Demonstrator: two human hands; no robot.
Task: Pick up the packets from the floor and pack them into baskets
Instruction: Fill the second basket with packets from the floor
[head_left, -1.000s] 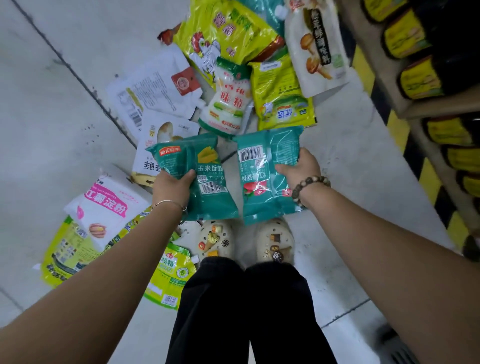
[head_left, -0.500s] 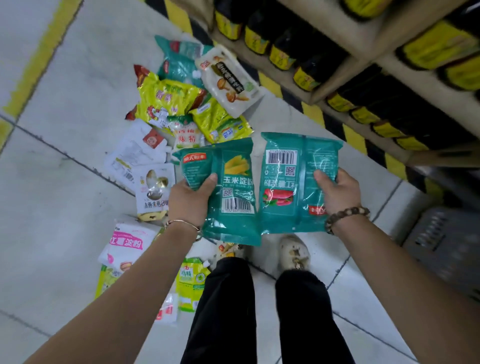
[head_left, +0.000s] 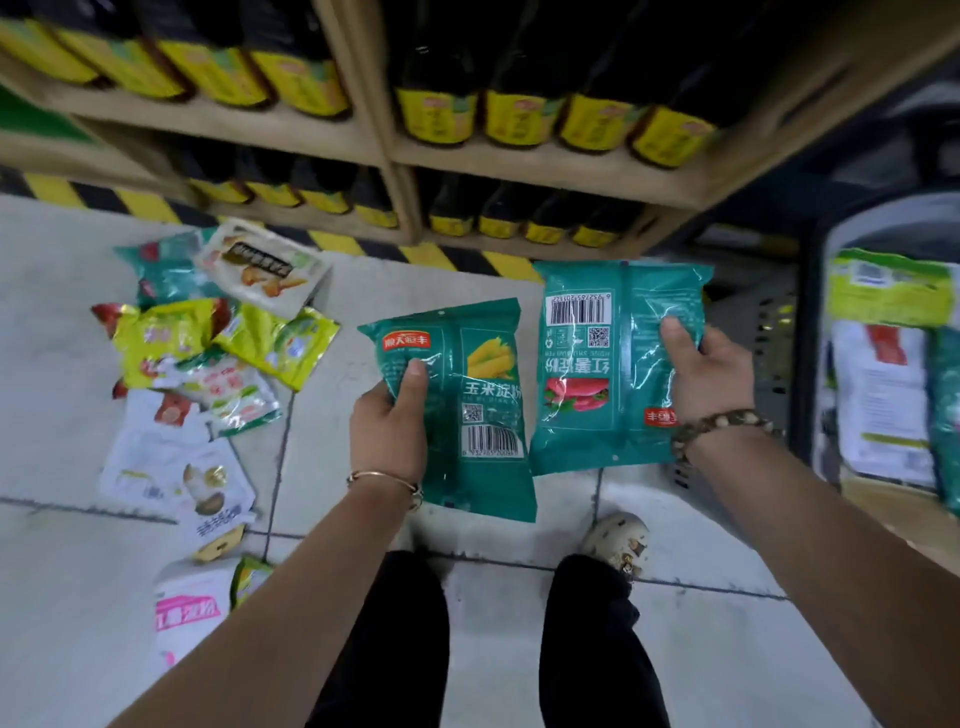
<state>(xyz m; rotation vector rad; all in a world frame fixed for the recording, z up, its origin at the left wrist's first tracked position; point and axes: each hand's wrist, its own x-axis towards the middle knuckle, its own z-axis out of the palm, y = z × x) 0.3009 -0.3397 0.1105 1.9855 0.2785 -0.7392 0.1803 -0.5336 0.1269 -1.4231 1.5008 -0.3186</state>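
At frame centre, the left hand (head_left: 387, 431) gripped a teal corn-starch packet (head_left: 467, 410); the right hand (head_left: 709, 376) gripped a teal sweet-potato-starch packet (head_left: 602, 364) just beside it.

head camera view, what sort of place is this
Most likely a grocery shop aisle or its stockroom: wooden shelves hold rows of identical dark bottles with yellow labels, yellow-and-black hazard tape runs along the tiled floor, and sealed food packets lie scattered there.
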